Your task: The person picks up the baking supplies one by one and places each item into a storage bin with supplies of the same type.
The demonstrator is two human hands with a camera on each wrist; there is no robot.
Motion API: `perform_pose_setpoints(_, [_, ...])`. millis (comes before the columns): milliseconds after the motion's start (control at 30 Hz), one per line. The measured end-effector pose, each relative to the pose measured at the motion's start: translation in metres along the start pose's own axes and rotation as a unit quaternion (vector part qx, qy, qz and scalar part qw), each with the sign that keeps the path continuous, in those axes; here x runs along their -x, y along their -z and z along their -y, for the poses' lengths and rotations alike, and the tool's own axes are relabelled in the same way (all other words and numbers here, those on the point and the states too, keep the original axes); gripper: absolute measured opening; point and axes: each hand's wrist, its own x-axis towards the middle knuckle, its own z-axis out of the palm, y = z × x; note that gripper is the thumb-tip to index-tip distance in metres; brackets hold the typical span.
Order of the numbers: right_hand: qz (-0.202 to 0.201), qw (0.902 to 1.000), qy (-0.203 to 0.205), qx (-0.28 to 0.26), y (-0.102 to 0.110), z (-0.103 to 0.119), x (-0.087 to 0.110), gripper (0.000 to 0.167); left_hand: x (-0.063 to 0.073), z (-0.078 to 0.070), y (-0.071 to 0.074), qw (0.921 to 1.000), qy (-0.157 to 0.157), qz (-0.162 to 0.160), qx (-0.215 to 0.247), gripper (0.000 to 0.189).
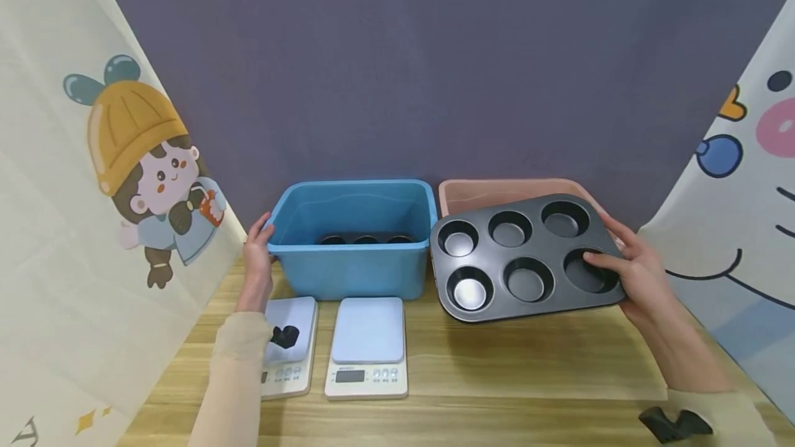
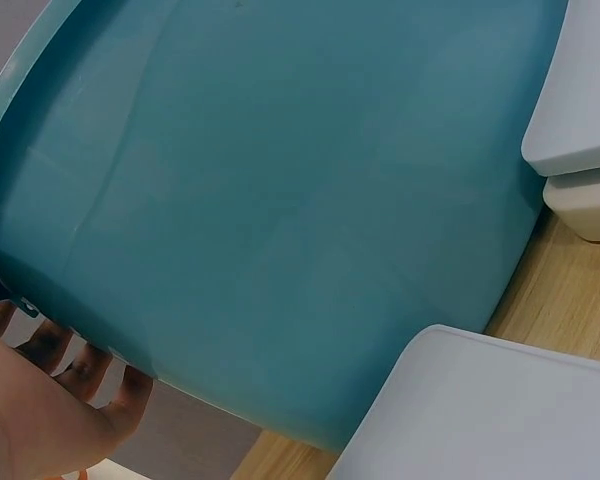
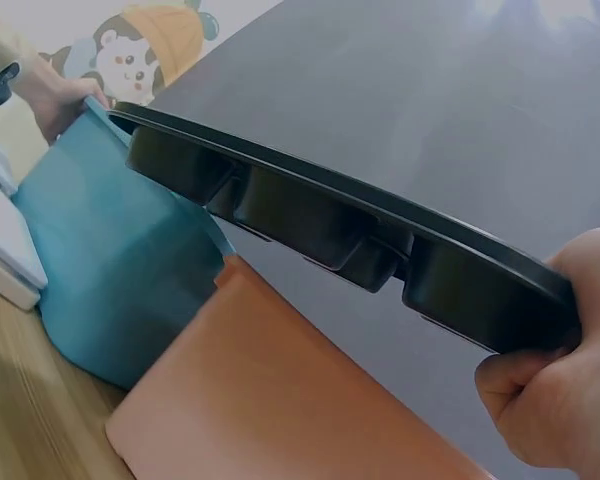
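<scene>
My right hand [image 1: 642, 271] grips a dark six-cup muffin tin [image 1: 515, 288] by its right end, with the thumb over the near right cup. The tin is held up in the air, cups facing me, and overlaps the pink bin [image 1: 491, 188] in the head view. From the right wrist view the undersides of the tin's cups [image 3: 300, 215] show above both bins. My left hand [image 1: 257, 254] holds the left rim of the blue bin [image 1: 348, 271], fingers [image 2: 130, 400] curled at its edge. Inside that bin lies another dark muffin tin [image 1: 366, 234], partly hidden by the front wall.
Two white kitchen scales stand before the blue bin: one scale [image 1: 366, 330] in the middle, the other scale [image 1: 298, 316] partly under my left forearm. The wooden table [image 1: 497, 364] runs back to a grey-blue curtain [image 1: 397, 74]. Printed cloth hangs at both sides.
</scene>
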Motion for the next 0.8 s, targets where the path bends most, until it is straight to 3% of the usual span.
perform_pose_setpoints(200, [-0.012,0.9997,-0.002,-0.021,-0.016,-0.001,-0.011,0.080,0.000,0.000,0.001,1.0000,0.001,0.001,-0.004,0.050])
perform_pose_setpoints(467, [-0.018,0.9997,0.010,0.016,-0.035,0.001,-0.029,0.081,-0.001,-0.001,0.001,1.0000,0.001,0.005,0.004,0.051])
perform_pose_setpoints(800, [0.007,0.9990,0.025,-0.036,-0.056,0.000,-0.049,0.072,0.002,-0.001,0.000,1.0000,-0.003,0.002,0.001,0.051])
